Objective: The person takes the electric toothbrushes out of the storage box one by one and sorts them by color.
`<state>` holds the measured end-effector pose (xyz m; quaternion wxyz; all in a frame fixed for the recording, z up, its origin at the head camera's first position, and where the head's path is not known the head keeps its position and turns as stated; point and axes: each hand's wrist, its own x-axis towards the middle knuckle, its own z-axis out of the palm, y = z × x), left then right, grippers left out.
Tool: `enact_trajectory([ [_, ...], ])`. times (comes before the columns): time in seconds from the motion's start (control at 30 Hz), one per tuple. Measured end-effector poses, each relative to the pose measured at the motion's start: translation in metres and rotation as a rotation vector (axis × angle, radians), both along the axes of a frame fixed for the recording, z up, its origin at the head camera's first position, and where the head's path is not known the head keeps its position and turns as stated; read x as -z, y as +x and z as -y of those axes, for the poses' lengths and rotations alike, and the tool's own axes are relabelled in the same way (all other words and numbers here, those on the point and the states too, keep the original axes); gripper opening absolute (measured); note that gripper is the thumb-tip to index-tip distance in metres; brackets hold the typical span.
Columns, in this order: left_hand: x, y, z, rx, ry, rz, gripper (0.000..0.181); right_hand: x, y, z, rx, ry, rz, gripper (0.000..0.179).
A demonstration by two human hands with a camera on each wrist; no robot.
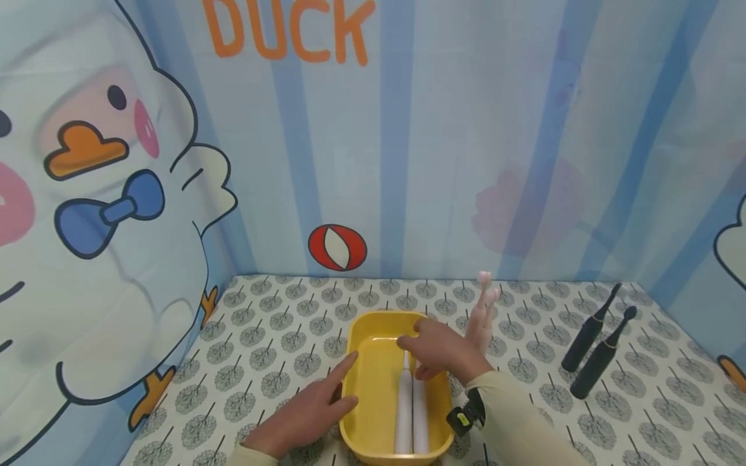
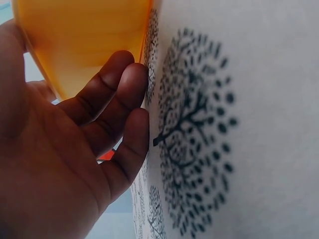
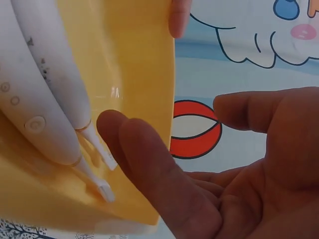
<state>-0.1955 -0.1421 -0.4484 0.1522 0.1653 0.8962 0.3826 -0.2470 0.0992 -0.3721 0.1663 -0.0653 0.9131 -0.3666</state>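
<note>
Two white electric toothbrushes (image 1: 405, 414) lie side by side, lengthwise, in the right half of a yellow tray (image 1: 373, 401). In the right wrist view their narrow heads (image 3: 105, 191) and handle buttons show. My left hand (image 1: 315, 411) is at the tray's left side; its thumb and fingers are spread, and in the left wrist view the loosely bent fingers (image 2: 134, 82) hold nothing. Over the tray's far right part, my right hand (image 1: 443, 349) hovers near the brush heads. Its thumb and fingers (image 3: 149, 164) stand apart with nothing between them.
Two pink toothbrushes (image 1: 479, 317) stand upright just behind my right hand, partly hidden by it. Farther right are two black toothbrushes (image 1: 596, 369). A tree-patterned cloth (image 1: 274, 382) covers the table, and a duck-print curtain (image 1: 344, 162) hangs behind it.
</note>
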Motion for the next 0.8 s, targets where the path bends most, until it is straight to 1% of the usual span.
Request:
enact_trajectory([
  [0.3, 0.001, 0.002, 0.0, -0.003, -0.03, -0.052, 0.067, 0.004, -0.002, 0.006, -0.041, 0.043, 0.042, 0.038],
  [0.4, 0.001, 0.002, 0.0, 0.0, -0.023, -0.059, 0.066, 0.005, -0.004, 0.008, -0.042, 0.049, 0.055, 0.038],
  [0.6, 0.002, 0.003, 0.0, -0.005, -0.035, -0.084, 0.067, 0.01, -0.007, 0.011, -0.028, 0.078, 0.082, 0.046],
  [0.7, 0.002, 0.003, 0.0, -0.002, -0.031, -0.079, 0.067, 0.011, -0.007, 0.013, -0.023, 0.089, 0.088, 0.047],
  [0.8, 0.001, 0.003, 0.0, 0.005, -0.015, -0.062, 0.067, 0.012, -0.008, 0.015, -0.032, 0.107, 0.085, 0.043],
])
